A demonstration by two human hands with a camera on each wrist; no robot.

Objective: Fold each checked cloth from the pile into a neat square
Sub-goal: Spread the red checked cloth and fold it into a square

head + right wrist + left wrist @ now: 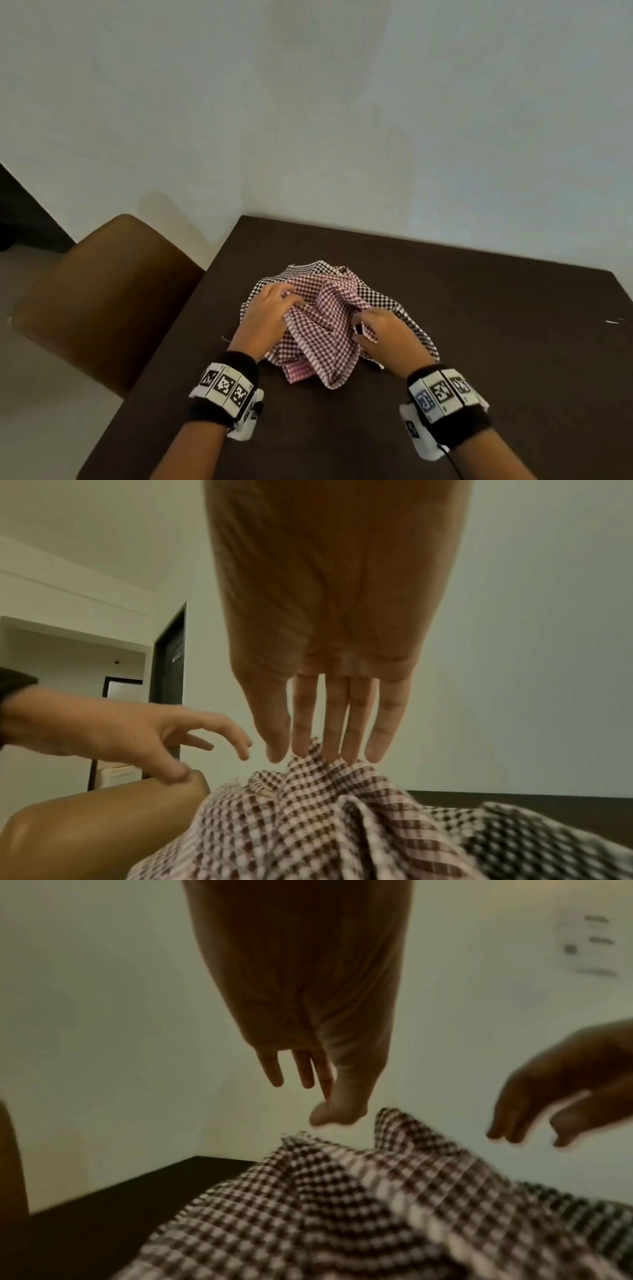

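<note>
A crumpled pile of checked cloths lies on the dark table (496, 342). On top is a red-and-white cloth (325, 329) (342, 1204) (308, 818), with a black-and-white cloth (406, 308) (531, 840) under it. A pinker cloth (298, 371) peeks out at the near edge. My left hand (293, 299) (308, 1096) hovers at the left side of the red cloth, fingers loosely spread, holding nothing. My right hand (358, 325) (322, 750) is at its right side, and its straight fingertips touch a raised fold.
A brown padded chair (102, 291) stands against the table's left edge. A pale wall runs along the table's far edge. Bare tabletop lies right of the pile and in front of it. A dark doorway (169, 683) shows in the right wrist view.
</note>
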